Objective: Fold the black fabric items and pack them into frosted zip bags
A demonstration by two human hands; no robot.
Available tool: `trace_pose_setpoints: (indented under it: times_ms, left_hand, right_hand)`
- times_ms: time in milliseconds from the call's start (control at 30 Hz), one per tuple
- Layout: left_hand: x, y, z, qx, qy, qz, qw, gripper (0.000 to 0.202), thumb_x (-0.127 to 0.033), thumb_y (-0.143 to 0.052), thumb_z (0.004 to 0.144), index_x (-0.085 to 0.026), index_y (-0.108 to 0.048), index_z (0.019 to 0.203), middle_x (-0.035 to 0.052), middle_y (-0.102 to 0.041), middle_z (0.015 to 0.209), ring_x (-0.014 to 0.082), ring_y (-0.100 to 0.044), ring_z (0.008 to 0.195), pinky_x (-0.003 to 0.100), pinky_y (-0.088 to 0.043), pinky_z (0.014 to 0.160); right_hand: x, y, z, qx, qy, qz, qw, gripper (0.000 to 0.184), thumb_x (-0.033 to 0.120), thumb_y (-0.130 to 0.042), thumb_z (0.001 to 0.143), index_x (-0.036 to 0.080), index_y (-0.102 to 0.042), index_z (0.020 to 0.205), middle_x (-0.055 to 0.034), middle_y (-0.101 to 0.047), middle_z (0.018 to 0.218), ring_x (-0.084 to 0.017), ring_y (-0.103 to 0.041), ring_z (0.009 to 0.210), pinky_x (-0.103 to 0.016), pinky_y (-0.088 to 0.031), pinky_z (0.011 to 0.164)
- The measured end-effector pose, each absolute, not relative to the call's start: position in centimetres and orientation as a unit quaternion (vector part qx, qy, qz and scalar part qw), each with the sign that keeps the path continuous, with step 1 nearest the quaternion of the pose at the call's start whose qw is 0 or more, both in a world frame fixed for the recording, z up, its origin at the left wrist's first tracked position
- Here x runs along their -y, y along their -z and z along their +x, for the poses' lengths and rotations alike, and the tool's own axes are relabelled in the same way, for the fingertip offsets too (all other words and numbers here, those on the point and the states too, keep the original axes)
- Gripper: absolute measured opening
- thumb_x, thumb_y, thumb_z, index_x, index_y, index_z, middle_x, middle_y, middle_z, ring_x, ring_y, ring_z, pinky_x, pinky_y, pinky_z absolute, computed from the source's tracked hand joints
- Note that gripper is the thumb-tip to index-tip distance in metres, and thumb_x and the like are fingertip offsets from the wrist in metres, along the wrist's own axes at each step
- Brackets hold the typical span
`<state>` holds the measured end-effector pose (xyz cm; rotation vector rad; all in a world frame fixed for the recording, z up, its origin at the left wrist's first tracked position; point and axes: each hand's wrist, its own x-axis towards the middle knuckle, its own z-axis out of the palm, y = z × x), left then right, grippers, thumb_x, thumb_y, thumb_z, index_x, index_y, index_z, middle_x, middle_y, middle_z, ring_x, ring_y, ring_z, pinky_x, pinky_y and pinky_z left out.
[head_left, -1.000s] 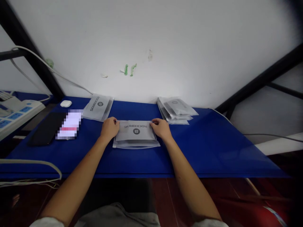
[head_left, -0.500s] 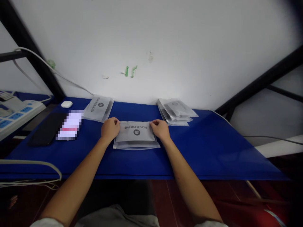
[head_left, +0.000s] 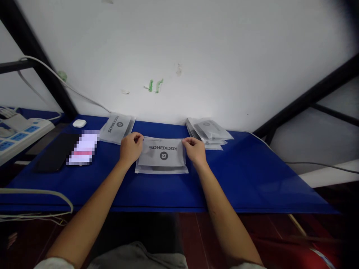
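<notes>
A frosted plastic pouch (head_left: 162,156) with a dark printed logo lies in the middle of the blue table (head_left: 246,175), its far edge tilted up. My left hand (head_left: 130,148) pinches the pouch's far left corner. My right hand (head_left: 195,150) pinches its far right corner. Something dark shows through the pouch along its near edge.
A single matching pouch (head_left: 117,127) lies at the back left and a stack of pouches (head_left: 209,132) at the back right. A black phone (head_left: 57,151), a pixelated patch (head_left: 83,147), a white earbud case (head_left: 79,123), a power strip (head_left: 17,131) and cables sit at left.
Both hands have slid to the pouch's far corners and lifted its far edge off the table; the pouch now tilts up toward me.
</notes>
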<state>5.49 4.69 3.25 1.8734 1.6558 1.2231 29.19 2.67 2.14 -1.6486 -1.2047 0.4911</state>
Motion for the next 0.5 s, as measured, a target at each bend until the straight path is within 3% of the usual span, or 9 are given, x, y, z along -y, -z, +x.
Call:
trace_pose_setpoints:
  times_ms: [233,500]
  left_hand:
    - [-2.6,-7.7,5.0,-0.492,-0.544,0.666,0.133,0.009,-0.021,-0.058,0.082,-0.020,-0.066,0.079,-0.0003,-0.069,0.076,0.0127,-0.059,0.069,0.026,-0.047,0.069]
    - [-1.0,-9.7,4.7,-0.457,-0.577,0.671,0.086,0.011,-0.026,-0.058,0.083,-0.021,-0.068,0.084,-0.0009,-0.069,0.079,0.0114,-0.058,0.069,0.024,-0.045,0.062]
  right_hand:
    - [-0.3,-5.8,29.2,0.487,-0.214,-0.604,0.593,0.018,0.036,-0.065,0.067,0.018,-0.062,0.070,0.0014,-0.058,0.063,-0.012,-0.049,0.058,-0.028,-0.040,0.059]
    - [1.5,-8.1,28.9,0.480,-0.187,-0.581,0.631,0.015,0.033,-0.066,0.068,0.019,-0.063,0.073,-0.0002,-0.062,0.070,-0.012,-0.052,0.062,-0.031,-0.043,0.064]
